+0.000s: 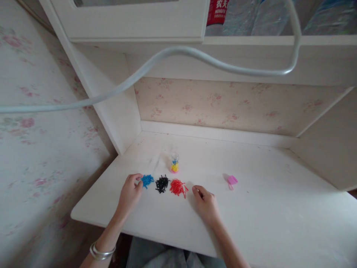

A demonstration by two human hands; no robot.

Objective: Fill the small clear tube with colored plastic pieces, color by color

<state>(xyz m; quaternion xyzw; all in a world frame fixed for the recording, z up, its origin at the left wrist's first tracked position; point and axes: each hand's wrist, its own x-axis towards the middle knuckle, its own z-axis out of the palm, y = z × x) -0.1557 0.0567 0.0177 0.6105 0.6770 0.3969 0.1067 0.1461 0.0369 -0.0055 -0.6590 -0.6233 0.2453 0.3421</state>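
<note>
Three small heaps of short plastic sticks lie in a row on the white desk [264, 216]: a blue heap [147, 180], a black heap [162, 184] and a red heap [178, 187]. My left hand [129, 192] rests at the left of the blue heap, its fingertips curled and touching the blue pieces. My right hand [205, 203] lies just right of the red heap, fingers curled down on the desk, close to the red pieces. Behind the heaps stands a small clear bottle [174, 163] with yellow and blue pieces inside.
A pink lid [232, 181] lies on the desk to the right. A grey cable [178, 52] hangs across the view. Bottles [251, 16] stand on the shelf above. Floral wallpaper [30, 123] covers the wall at the left.
</note>
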